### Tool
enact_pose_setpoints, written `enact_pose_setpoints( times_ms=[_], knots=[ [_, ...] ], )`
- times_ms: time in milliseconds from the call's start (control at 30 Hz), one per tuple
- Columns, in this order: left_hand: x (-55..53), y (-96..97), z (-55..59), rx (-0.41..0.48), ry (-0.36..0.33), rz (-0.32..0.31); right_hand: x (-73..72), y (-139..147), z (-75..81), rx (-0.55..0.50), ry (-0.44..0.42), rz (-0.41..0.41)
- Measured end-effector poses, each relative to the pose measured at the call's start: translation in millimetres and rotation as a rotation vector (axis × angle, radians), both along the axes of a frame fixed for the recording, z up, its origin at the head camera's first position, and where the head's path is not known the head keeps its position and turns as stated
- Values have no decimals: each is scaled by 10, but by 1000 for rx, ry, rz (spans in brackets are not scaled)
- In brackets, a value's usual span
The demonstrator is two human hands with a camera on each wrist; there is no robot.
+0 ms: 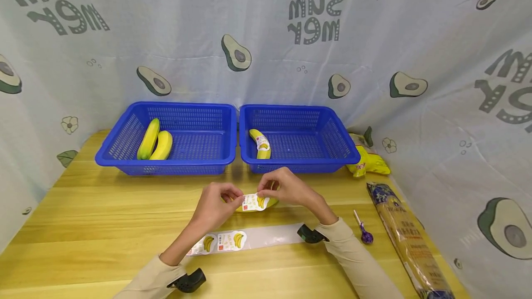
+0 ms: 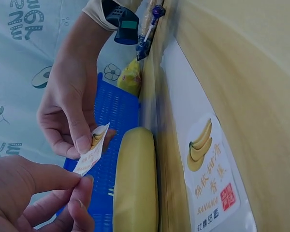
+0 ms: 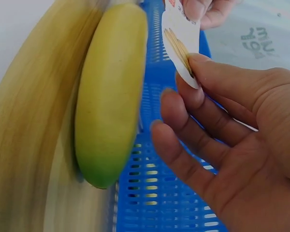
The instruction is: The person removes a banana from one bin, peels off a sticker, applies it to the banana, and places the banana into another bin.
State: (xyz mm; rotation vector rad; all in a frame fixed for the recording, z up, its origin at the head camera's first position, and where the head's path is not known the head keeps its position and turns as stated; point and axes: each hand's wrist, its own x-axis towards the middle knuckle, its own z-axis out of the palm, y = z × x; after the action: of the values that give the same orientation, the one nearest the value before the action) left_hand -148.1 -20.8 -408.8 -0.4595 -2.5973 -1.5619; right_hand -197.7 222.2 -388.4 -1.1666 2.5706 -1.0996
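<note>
Both hands hold a white banana-printed sticker (image 1: 254, 202) stretched between them. At its left end, my left hand (image 1: 214, 204) pinches it between thumb and finger. The opposite end is pinched by my right hand (image 1: 291, 190), whose other fingers are spread loosely in the right wrist view. Beneath the sticker a yellow banana (image 3: 111, 92) with a green tip lies on the table; the hands and sticker partly cover it in the head view. In the left wrist view the sticker (image 2: 93, 155) is raised off the banana (image 2: 135, 183). Nearer the body lies a backing strip (image 1: 274, 237) with more banana stickers.
Behind the hands stand two blue baskets. The left basket (image 1: 199, 163) holds two bananas (image 1: 149, 140); the right basket (image 1: 307, 165) holds a banana (image 1: 254, 135) bearing a sticker. To the right lie a purple lollipop (image 1: 366, 235), a long packet (image 1: 405, 234) and a yellow bag (image 1: 370, 163).
</note>
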Motion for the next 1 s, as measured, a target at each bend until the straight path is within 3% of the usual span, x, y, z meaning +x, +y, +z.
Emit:
enact_pose_setpoints(
  times_ms=[300, 733, 1000],
  knots=[
    [-49, 50, -36, -73, 3, 68, -23, -16, -87, 20, 32, -59],
    [-56, 54, -103, -172, 100, 118, -34, -39, -170, 31, 16, -77],
    [-34, 95, -135, -189, 175, 43, -48, -43, -191, 42, 26, -69]
  ],
)
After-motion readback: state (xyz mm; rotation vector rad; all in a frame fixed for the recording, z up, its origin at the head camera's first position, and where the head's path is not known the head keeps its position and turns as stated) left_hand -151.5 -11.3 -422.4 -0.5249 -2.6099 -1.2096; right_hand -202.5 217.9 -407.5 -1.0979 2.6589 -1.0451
